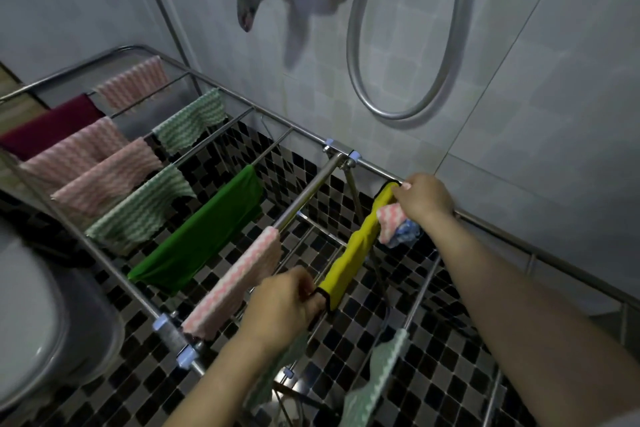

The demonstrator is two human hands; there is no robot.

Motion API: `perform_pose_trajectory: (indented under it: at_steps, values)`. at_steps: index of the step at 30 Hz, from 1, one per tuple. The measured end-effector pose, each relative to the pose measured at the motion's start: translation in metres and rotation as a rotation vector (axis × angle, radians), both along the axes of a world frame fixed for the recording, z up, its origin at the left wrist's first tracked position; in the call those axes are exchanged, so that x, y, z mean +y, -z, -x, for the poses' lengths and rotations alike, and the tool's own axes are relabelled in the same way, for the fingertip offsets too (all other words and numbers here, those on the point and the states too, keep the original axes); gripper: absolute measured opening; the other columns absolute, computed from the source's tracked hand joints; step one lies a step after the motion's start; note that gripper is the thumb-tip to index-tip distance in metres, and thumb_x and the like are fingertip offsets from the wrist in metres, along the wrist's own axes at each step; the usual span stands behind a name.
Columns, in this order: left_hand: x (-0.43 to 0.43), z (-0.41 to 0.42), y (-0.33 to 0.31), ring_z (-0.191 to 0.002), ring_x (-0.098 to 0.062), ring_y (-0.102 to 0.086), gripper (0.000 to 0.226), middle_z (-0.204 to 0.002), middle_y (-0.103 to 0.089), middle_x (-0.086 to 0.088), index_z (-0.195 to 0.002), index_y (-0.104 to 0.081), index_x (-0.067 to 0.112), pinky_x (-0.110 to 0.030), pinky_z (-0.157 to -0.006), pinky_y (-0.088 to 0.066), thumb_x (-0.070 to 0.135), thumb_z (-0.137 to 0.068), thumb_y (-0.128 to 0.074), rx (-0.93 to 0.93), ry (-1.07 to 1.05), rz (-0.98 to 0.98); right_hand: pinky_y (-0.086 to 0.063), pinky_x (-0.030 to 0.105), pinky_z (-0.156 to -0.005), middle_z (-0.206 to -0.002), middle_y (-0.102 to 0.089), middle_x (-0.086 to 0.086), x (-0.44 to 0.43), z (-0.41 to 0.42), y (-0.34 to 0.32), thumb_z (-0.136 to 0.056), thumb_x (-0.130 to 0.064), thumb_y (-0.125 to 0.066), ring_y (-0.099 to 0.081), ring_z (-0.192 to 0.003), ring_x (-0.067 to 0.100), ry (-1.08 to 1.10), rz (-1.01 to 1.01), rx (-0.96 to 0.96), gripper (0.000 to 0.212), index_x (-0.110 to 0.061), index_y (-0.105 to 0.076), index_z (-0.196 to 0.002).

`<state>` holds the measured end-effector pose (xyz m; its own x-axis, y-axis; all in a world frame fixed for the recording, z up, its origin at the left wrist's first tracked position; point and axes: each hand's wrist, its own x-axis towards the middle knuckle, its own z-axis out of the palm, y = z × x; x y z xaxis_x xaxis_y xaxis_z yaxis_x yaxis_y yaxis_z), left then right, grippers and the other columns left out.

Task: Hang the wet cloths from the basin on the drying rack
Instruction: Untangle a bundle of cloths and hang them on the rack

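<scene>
The basin [45, 315], blurred, was cut off by the left edge. The yellow cloth [358, 243] concealed its rail. The bundled cloths [393, 220] in the right hand [426, 199] were partly covered; their number was indeterminable.

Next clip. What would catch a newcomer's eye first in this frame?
The bright yellow cloth stretched along a rail of the drying rack at centre right, with the left hand pinching its near end and the right hand holding its far end. Next, the plain green cloth draped over another rail, left of centre.
</scene>
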<state>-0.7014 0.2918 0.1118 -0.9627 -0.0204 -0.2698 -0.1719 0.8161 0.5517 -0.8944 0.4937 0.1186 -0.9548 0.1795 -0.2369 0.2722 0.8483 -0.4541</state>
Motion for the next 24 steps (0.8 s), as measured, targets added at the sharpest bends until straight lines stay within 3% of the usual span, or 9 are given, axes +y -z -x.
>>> perform_pose_trajectory:
  at_steps: [3,6,11,17,19,24]
  values:
    - [-0.001,-0.001,0.004,-0.077,0.002,-0.058,0.017,-0.087,-0.064,0.017,-0.085,-0.054,0.039,-0.017,-0.065,-0.044,0.036,-0.084,-0.071,-0.014,-0.002,-0.051,-0.038,0.03,-0.069,-0.108,-0.067,0.021,-0.006,0.003,0.005,-0.09,-0.04,-0.059,-0.062,-0.101,0.038,0.034,0.034,-0.019,0.039,-0.003,-0.066,-0.096]
    - [0.0,0.0,0.003,-0.081,0.0,-0.061,0.019,-0.089,-0.066,0.016,-0.088,-0.055,0.041,-0.024,-0.073,-0.05,0.032,-0.084,-0.071,-0.023,0.018,-0.051,-0.039,0.029,-0.069,-0.107,-0.068,0.02,-0.009,0.005,0.01,-0.089,-0.036,-0.058,-0.063,-0.098,0.038,0.089,0.039,-0.03,0.036,-0.003,-0.068,-0.097]
    - [0.01,0.006,-0.002,-0.069,0.002,-0.054,0.017,-0.084,-0.061,0.016,-0.097,-0.061,0.033,-0.012,-0.057,-0.034,0.047,-0.086,-0.065,0.043,0.024,0.029,-0.041,0.029,-0.07,-0.106,-0.069,0.018,-0.007,0.008,0.008,-0.088,-0.029,-0.054,-0.064,-0.096,0.037,0.137,0.077,-0.015,0.031,-0.006,-0.07,-0.101]
    - [0.021,0.016,-0.001,-0.074,-0.011,-0.062,0.015,-0.082,-0.065,0.007,-0.089,-0.067,0.025,-0.028,-0.071,-0.054,0.035,-0.093,-0.056,0.124,0.076,0.244,-0.038,0.028,-0.06,-0.075,-0.062,0.013,-0.004,0.008,0.003,-0.085,-0.018,-0.055,-0.059,-0.076,0.035,-0.082,-0.05,0.147,0.016,-0.008,-0.059,-0.073]
    - [0.022,0.017,-0.002,-0.076,-0.015,-0.063,0.017,-0.083,-0.065,0.004,-0.088,-0.066,0.022,-0.033,-0.074,-0.055,0.03,-0.094,-0.052,0.138,0.118,0.285,-0.037,0.029,-0.061,-0.083,-0.064,0.016,-0.006,0.01,0.003,-0.089,-0.018,-0.052,-0.058,-0.077,0.035,-0.163,-0.142,0.135,0.018,-0.011,-0.057,-0.074]
    - [0.021,0.014,-0.003,-0.082,-0.017,-0.061,0.017,-0.088,-0.062,0.002,-0.091,-0.063,0.019,-0.034,-0.076,-0.054,0.025,-0.096,-0.049,0.195,0.184,0.268,-0.043,0.032,-0.072,-0.111,-0.065,0.019,-0.003,0.02,-0.003,-0.092,-0.021,-0.049,-0.061,-0.099,0.038,-0.212,-0.253,0.06,0.024,-0.005,-0.065,-0.102]
